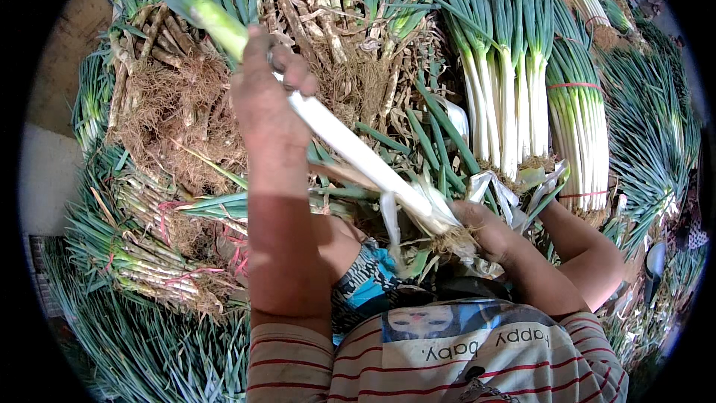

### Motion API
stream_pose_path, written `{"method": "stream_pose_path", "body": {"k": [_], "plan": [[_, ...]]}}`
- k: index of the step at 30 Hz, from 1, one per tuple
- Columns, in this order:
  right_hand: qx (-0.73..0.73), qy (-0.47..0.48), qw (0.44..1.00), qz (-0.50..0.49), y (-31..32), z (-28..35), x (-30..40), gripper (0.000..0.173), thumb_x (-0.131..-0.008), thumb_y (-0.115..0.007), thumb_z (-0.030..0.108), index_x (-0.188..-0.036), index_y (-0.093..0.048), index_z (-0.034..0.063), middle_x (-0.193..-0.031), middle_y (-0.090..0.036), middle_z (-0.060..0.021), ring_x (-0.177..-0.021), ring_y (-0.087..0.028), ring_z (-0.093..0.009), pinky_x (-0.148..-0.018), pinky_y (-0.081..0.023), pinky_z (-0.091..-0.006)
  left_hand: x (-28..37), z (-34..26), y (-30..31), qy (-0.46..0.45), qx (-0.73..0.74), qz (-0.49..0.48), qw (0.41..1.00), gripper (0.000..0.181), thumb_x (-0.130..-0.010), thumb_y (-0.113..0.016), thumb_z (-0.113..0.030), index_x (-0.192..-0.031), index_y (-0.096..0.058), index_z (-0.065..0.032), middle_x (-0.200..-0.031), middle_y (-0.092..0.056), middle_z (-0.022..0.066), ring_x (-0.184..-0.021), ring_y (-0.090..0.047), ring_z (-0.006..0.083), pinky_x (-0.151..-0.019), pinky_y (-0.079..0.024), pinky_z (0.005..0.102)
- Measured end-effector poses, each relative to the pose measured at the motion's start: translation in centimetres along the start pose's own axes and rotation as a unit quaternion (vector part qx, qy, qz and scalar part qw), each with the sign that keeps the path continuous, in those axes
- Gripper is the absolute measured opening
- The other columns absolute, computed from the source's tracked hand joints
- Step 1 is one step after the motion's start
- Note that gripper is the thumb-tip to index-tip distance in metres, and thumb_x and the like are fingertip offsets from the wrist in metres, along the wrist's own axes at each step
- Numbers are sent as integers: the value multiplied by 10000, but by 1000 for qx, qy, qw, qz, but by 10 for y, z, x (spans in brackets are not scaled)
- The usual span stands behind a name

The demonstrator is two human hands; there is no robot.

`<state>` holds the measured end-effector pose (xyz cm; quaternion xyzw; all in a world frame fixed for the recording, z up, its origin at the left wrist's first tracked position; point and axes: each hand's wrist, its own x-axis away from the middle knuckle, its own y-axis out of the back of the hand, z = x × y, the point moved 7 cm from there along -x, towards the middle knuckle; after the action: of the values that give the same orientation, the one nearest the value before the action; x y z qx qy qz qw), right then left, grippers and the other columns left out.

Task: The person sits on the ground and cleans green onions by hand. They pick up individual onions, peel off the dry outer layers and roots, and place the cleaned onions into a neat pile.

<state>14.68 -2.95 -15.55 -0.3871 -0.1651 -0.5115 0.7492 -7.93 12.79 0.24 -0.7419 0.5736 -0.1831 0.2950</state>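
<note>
My left hand point(274, 78) is closed around a long green onion point(358, 148), gripping it where the white stalk turns green. The stalk slants across the middle, with leaves up to the left and roots down to the right. Loosened pale outer layers point(390, 218) hang near its base. Beside the root end is my right hand point(486, 229); its fingertips are hidden, so I cannot tell whether it grips the roots or the loose layers. Cleaned white-stalked green onions point(506, 106) lie side by side ahead on the right.
Unpeeled green onions with brown roots point(190, 95) are piled ahead on the left. A bundle with red bands point(579, 123) lies right of the cleaned stalks. Pink-tied bundles point(162, 268) are at left. Peeled scraps point(498, 190) lie beyond my right hand, near my bent right leg point(587, 257).
</note>
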Motion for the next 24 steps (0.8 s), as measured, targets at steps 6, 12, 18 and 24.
{"method": "stream_pose_path", "body": {"k": [6,12,18,24], "plan": [[592,58,801,-59,94,-95,56,311,-869,-456,251,-1043,-488,-5,-1001,-537,-231,-877,-557,-300,-739,-440,-358,-17,-34,36,-87,-33,-92,991,205,-886,-471,-246,-822,-416,-58,-606,-344,-12,-445,-313,68,-358,-282,220],[605,140,758,-200,76,-32,79,379,-814,-543,180,-1107,-418,-25,-1078,-451,-229,-996,-464,-361,-845,-388,-378,-1,-22,10,-100,-31,-87,991,214,-892,-456,-253,-812,-386,-68,-639,-395,15,-487,-388,105,-413,-347,239],[364,265,889,-80,-14,49,41,585,-805,-598,297,-1209,-343,-42,-1137,-444,-183,-1069,-437,-254,-912,-343,-340,16,2,-25,-103,-40,-52,992,214,-891,-433,-256,-839,-375,-57,-632,-419,26,-485,-435,111,-396,-373,250],[-45,144,979,136,-65,48,10,343,-935,-338,302,-980,-489,-3,-658,-453,-3,-605,-415,-103,-565,-367,-226,11,-5,-17,-166,-84,-79,979,203,-884,-437,-211,-787,-360,-50,-587,-416,35,-396,-402,113,-334,-350,244]]}}
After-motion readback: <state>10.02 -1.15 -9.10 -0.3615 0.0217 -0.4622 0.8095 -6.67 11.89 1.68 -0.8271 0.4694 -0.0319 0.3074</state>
